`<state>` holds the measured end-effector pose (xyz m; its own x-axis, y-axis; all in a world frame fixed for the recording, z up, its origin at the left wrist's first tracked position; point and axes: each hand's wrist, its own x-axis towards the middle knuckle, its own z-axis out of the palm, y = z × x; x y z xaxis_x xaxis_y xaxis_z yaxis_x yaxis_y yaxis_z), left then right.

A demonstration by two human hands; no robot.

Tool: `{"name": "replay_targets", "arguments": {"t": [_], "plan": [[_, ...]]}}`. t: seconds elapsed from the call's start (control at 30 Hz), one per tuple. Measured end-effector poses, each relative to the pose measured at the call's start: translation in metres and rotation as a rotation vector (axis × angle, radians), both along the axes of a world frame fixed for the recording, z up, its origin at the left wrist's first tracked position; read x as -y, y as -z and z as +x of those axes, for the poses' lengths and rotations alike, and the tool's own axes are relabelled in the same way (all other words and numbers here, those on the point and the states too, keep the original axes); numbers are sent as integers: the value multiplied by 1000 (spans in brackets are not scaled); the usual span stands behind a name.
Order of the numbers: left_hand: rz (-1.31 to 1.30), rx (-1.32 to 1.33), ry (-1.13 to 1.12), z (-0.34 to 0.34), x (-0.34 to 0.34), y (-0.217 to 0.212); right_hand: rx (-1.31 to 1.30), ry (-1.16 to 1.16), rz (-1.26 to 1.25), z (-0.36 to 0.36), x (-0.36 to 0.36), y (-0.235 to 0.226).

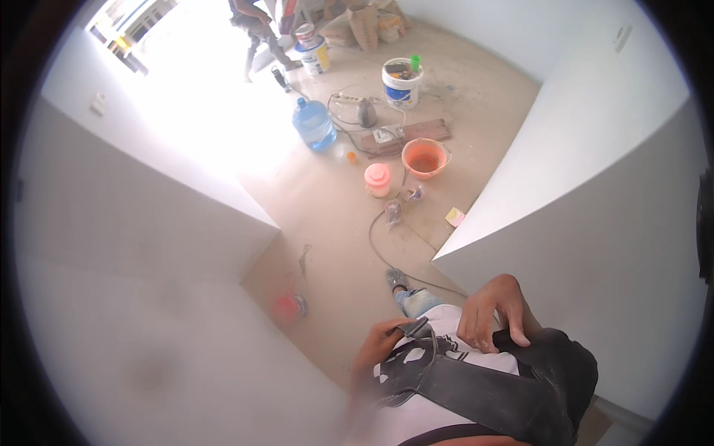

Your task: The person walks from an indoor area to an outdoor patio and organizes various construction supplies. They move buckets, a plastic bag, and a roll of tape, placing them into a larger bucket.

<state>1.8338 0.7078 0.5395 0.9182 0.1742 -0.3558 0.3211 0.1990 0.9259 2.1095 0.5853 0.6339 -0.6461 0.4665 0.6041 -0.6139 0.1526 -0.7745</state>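
Observation:
My left hand (pixel 381 340) is closed at the upper end of a black strap (pixel 414 328), in front of the white shirt with a dark print. Over the same shirt my right hand (pixel 491 312) hangs with bent fingers pointing down and the thumb apart; nothing shows in it. Just below that hand, a black bag (pixel 550 375) with a wide dark band lies across my body. Some of the left hand's fingers are hidden by the strap.
White walls (pixel 149 312) flank the passage. On the floor stand a blue water jug (pixel 314 128), an orange basin (pixel 425 157), a pink-lidded container (pixel 378 181), and a white bucket (pixel 401 93) of tools. A cable (pixel 378 249) crosses the floor. Another person (pixel 256 30) stands far off.

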Motion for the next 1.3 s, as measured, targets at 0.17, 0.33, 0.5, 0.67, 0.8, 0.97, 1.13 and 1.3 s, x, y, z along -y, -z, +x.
{"name": "replay_targets", "arguments": {"t": [0.17,0.33,0.5,0.67,0.8,0.97,1.13,1.3], "plan": [[-25,-20,-211,22,-122,-29,-57,-138,68,54,-142,-21],[-63,-71,-333,40,-256,-40,-95,-119,71,100,-294,-11],[122,-175,-204,62,-427,-33,99,45,38,137,-437,-6],[90,6,15,132,-616,-21,235,208,-44,164,-563,-18],[90,163,327,205,-739,-17,448,300,-275,170,-620,-14],[-33,638,728,300,-872,2,736,628,-810,188,-718,23],[-46,633,850,377,-967,-8,774,1048,-759,245,-881,45],[56,398,737,418,-1105,-42,777,961,-663,311,-1057,37]]}}
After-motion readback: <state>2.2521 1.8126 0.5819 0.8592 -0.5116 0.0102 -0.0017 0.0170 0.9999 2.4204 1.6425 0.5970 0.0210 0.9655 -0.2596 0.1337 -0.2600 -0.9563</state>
